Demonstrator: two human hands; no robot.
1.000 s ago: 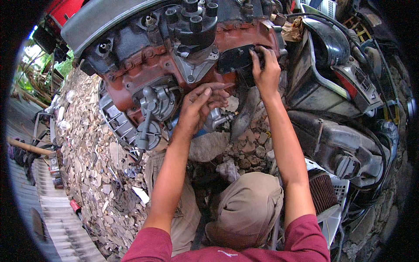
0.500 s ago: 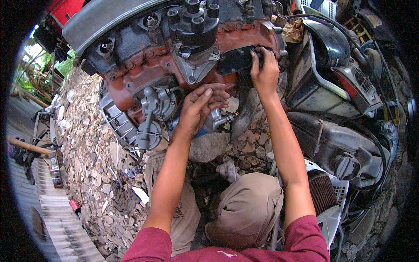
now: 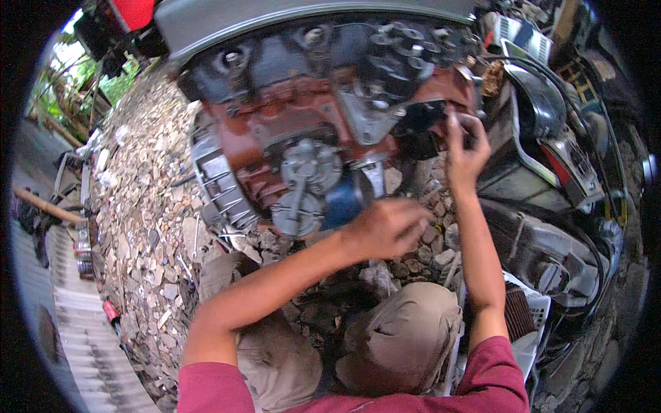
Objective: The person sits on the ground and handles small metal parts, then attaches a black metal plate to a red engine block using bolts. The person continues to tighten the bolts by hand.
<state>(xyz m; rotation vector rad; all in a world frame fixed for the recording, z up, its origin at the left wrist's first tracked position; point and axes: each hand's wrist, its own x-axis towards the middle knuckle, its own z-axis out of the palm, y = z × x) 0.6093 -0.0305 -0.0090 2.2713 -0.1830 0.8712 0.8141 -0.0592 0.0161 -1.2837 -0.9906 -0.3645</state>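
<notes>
Overhead, right hand (image 3: 467, 146) pinching black part (image 3: 425, 117) on rusty engine (image 3: 303, 138); left hand (image 3: 390, 227) curled, blurred, over rubble (image 3: 138, 227)

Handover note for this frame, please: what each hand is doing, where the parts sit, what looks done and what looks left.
Right hand: fingers pinched on the black part at the rust-red engine block's right end.
Left hand: closed, blurred, hovering over the rubble beside the blue cylinder; contents cannot be told.
Done: black part sits against the block.
Left: whether it is fastened cannot be told; check it.
</notes>
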